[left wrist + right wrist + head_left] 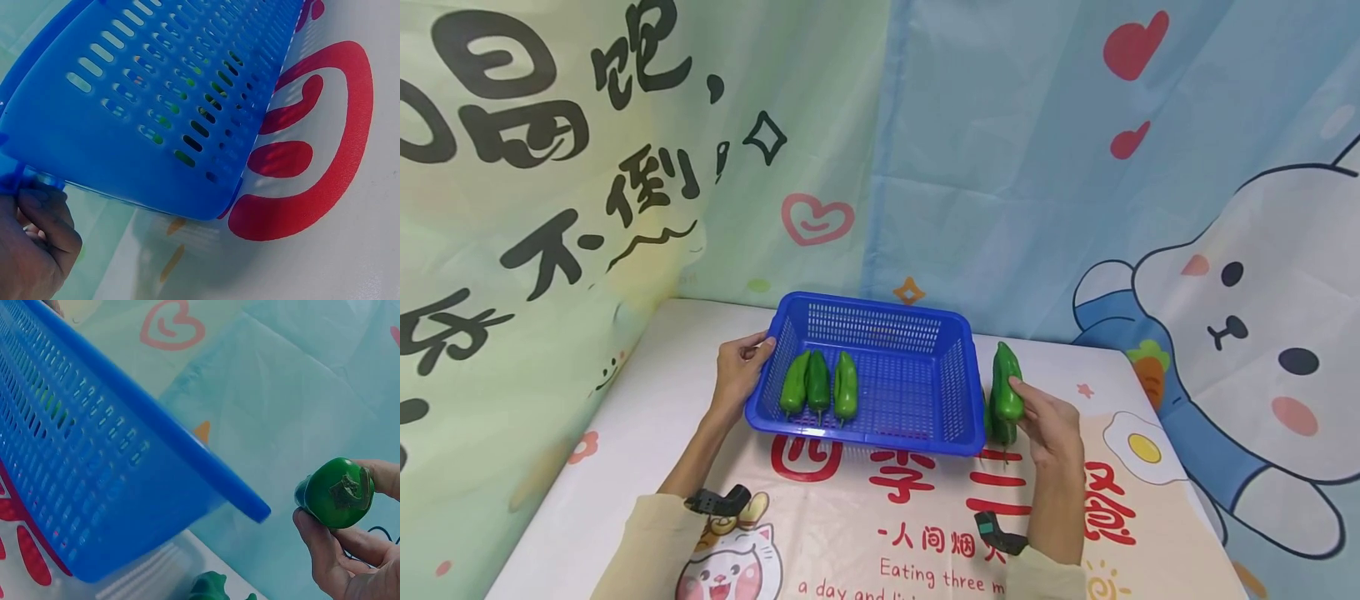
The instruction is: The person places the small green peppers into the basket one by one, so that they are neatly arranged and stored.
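A blue plastic basket (895, 387) with slotted walls sits at the middle of the table, its left side tilted up slightly. My left hand (741, 371) grips the rim at its left end, thumb and fingers curled there in the left wrist view. Inside, toward the left, lie 3 green peppers (846, 387) side by side. Just right of the basket, my right hand (1052, 421) holds another green pepper (1004, 379), stem end toward me. Its stem (350, 490) faces the right wrist camera. Below it, more green peppers (209, 586) lie on the table, partly hidden.
The table (692, 333) bears a printed cloth with red lettering (805, 458) and a cat drawing (730, 567). A fabric backdrop (962, 125) with hearts and a cartoon bunny (1262, 325) stands close behind the table.
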The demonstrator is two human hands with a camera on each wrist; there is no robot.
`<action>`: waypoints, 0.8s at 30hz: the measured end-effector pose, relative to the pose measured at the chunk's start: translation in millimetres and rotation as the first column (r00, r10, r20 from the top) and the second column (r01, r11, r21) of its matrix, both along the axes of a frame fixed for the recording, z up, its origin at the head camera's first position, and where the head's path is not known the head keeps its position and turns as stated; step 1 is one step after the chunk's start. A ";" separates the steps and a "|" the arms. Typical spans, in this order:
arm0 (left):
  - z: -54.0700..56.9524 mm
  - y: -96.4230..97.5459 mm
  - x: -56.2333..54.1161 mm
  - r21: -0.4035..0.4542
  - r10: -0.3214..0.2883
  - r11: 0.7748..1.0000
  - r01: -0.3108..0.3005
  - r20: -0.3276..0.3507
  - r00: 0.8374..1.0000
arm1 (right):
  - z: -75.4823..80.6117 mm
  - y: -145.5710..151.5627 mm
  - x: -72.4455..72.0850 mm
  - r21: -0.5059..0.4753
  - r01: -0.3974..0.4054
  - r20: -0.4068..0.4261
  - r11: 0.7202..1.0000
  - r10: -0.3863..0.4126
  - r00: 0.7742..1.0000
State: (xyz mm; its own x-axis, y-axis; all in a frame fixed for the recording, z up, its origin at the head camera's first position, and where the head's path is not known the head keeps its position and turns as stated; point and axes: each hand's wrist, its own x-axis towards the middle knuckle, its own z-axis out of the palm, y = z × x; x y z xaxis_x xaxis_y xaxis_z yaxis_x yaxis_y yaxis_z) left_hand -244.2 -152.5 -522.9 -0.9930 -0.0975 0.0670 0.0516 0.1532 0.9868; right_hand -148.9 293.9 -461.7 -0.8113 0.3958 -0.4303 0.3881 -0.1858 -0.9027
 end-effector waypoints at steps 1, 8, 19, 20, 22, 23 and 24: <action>0.0 0.4 0.2 0.000 0.004 1.000 -0.004 -0.001 1.000 | 0.9 -1.2 -0.2 -0.002 -0.001 -0.005 1.000 0.001 1.000; -0.5 1.3 -0.2 -0.009 0.011 1.000 -0.011 -0.001 1.000 | 6.0 -10.5 -2.1 -0.034 -0.002 -0.001 0.999 0.002 1.000; 0.2 2.2 1.6 -0.008 0.001 1.000 -0.001 0.010 1.000 | 12.1 -24.4 -3.7 -0.026 -0.029 -0.025 0.999 0.028 0.999; 0.1 2.2 1.6 -0.005 0.000 1.000 0.000 0.011 1.000 | 13.0 -25.9 -4.4 -0.027 -0.033 -0.027 0.999 0.032 0.999; 0.1 2.3 1.5 0.002 0.003 1.000 -0.003 0.009 1.000 | 14.8 -29.2 -6.6 -0.022 -0.039 -0.030 0.999 0.039 0.999; 0.0 2.3 1.4 0.005 0.002 1.000 -0.002 0.007 1.000 | 15.8 -31.3 -8.0 -0.017 -0.043 -0.031 0.999 0.042 0.999; -0.1 2.3 1.3 0.007 0.003 1.000 -0.003 0.005 1.000 | 16.6 -33.5 -9.6 -0.009 -0.046 -0.033 0.999 0.045 0.998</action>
State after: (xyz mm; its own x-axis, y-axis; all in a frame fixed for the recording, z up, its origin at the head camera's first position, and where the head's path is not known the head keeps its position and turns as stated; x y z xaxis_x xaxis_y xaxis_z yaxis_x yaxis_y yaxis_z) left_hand -242.9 -150.2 -523.0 -0.9930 -0.1010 0.0615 0.0462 0.1467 0.9881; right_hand -158.4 260.4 -445.1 -0.8421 0.3542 -0.4068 0.3666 -0.1773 -0.9133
